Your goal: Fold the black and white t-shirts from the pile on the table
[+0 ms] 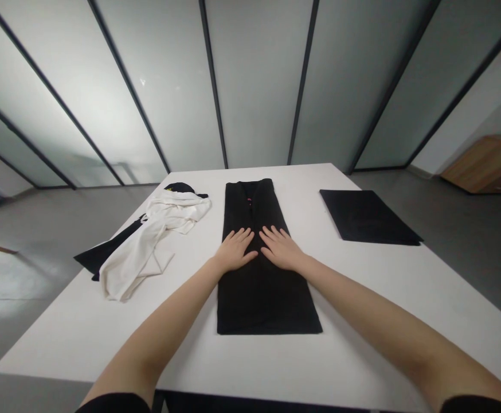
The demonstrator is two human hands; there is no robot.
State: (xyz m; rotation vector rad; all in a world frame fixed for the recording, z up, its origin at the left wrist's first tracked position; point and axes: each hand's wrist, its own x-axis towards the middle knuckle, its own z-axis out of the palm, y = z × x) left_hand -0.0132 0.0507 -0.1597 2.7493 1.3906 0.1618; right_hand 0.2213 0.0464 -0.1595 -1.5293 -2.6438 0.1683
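Note:
A black garment (267, 304), folded into a long narrow strip, lies flat in front of me with its neckline at the far end. A small red mark shows inside that neckline. My left hand (235, 250) rests palm down on the middle of the cloth, fingers spread. Beside it, my right hand (281, 249) lies flat on the same garment, fingers also apart. The two hands are close together, their thumbs pointing inward. Neither hand grips anything.
The white table (349, 310) carries everything. At the left lies a loose white garment (134, 258) with black cloth (113, 246) partly under it. A flat folded black cloth (366, 217) lies at the right. Frosted glass panels (259, 86) stand behind; a wooden cabinet (486, 163) is far right.

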